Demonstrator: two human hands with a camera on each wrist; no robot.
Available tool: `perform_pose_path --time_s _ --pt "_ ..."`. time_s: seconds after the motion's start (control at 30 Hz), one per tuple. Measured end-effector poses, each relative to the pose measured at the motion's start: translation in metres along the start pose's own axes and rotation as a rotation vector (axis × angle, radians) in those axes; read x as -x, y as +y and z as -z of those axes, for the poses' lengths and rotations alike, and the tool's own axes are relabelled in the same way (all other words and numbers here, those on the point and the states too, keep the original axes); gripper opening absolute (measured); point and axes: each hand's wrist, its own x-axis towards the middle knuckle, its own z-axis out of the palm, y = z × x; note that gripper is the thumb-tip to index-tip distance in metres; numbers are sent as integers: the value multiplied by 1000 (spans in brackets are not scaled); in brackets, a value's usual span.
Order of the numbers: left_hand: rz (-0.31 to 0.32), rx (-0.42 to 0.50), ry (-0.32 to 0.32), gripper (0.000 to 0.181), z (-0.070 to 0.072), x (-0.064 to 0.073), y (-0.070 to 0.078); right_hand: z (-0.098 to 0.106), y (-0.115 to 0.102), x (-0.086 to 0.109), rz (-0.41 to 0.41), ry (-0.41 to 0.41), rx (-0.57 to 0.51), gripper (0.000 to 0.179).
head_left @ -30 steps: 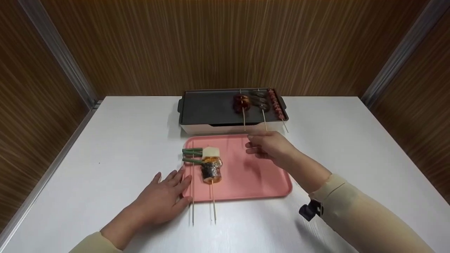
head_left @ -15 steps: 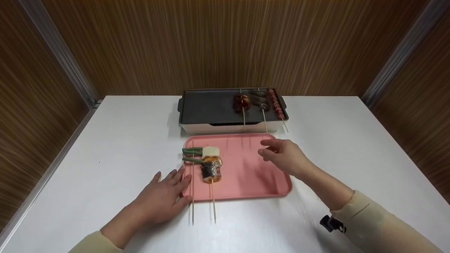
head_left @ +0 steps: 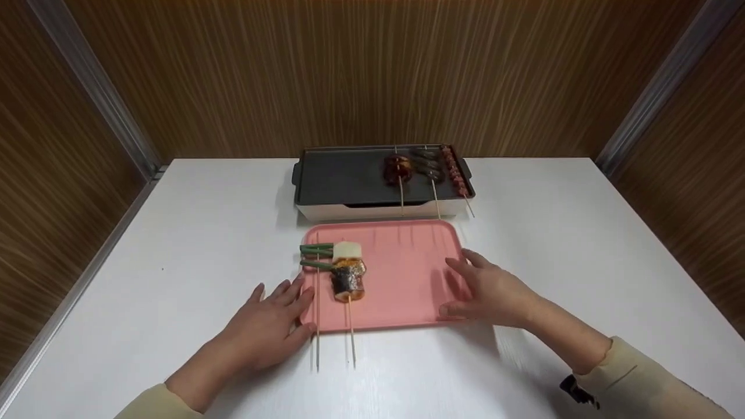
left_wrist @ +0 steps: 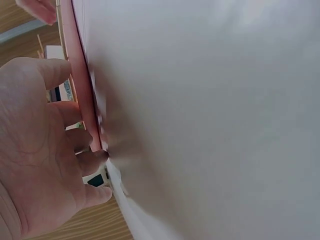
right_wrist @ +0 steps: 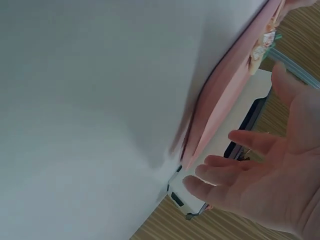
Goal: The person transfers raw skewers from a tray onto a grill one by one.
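A pink tray (head_left: 401, 291) lies on the table. On its left side are a skewer with green stalks (head_left: 317, 249) and a skewer of browned, dark-skinned chunks (head_left: 348, 282) topped by a pale piece; both sticks jut past the front rim. My left hand (head_left: 265, 331) rests at the tray's left edge, fingers spread and nearly straight, thumb near the green skewer's stick. In the left wrist view its fingertips touch the pink rim. My right hand (head_left: 495, 294) hovers at the tray's right edge with fingers apart and nothing held; the right wrist view shows its fingers (right_wrist: 220, 175) relaxed beside the rim.
Behind the tray stands a dark grill plate (head_left: 343, 174) on a pale base. On its right half lie a red-brown skewer (head_left: 398, 169), a dark grey skewer (head_left: 429, 166) and a skewer of small red pieces (head_left: 454, 169). Wood-grain walls (head_left: 372, 75) enclose the white table (head_left: 221, 233).
My right hand has come back from near the grill's front, moving right and toward me to the tray's right edge, fingers spreading. The left hand has stayed in place.
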Motion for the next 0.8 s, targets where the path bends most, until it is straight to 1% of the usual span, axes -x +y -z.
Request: perform_pose_path --time_s 0.1,0.23,0.3,0.37,0.43,0.53,0.63,0.73,0.8 --pt "11 -13 6 69 -1 -1 1 -2 5 3 12 -58 32 104" --pt "13 -34 13 69 0 -1 2 -5 11 4 -12 -110 22 107" --pt "7 -33 27 68 1 0 3 -7 12 3 -27 -130 20 108" --pt "4 -27 55 66 2 3 3 -9 13 2 -38 -149 17 109" --pt "-3 -12 100 64 3 5 4 -10 14 1 -41 -158 15 111" --pt "-13 30 196 61 6 11 6 -11 15 1 -48 -164 8 113" --pt "-9 81 287 58 9 18 10 -11 16 2 -36 -151 11 115" --pt "26 163 351 54 12 24 16 -12 17 2 -22 -140 14 116" --pt "55 245 382 50 13 27 19 -12 17 1 -20 -137 14 117"
